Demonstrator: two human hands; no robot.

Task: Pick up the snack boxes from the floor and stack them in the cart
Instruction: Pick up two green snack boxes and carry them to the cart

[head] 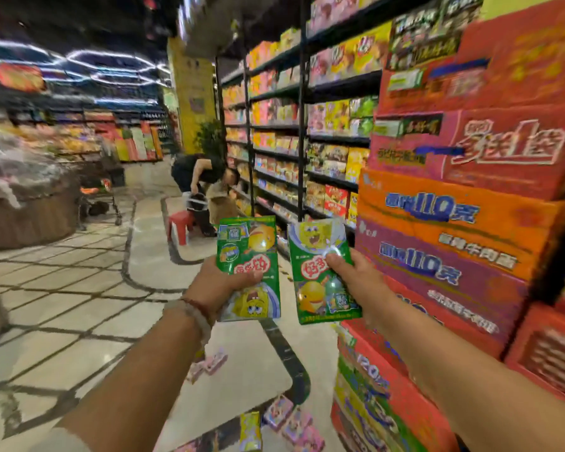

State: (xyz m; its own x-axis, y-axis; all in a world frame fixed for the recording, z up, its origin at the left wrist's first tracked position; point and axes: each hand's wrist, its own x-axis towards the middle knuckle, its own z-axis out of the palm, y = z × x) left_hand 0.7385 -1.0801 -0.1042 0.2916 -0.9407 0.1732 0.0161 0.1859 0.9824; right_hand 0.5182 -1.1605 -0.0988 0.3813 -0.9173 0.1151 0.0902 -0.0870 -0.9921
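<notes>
Stacked cartons [454, 223] tower on the right, shelves [300, 125] run down the aisle, tiled floor [79, 288] spreads left, all smeared by motion blur. A cart [101, 190] stands well back at left; a person [203, 177] bends by a red stool [180, 223]. Two green boxes are up: the left hand [222, 288] curls thumb and fingers round one box [248, 269], the right hand [356, 282] pinches the other [320, 275]. Roughly six pink boxes [287, 415] and one yellow box [250, 432] lie on the floor below.
</notes>
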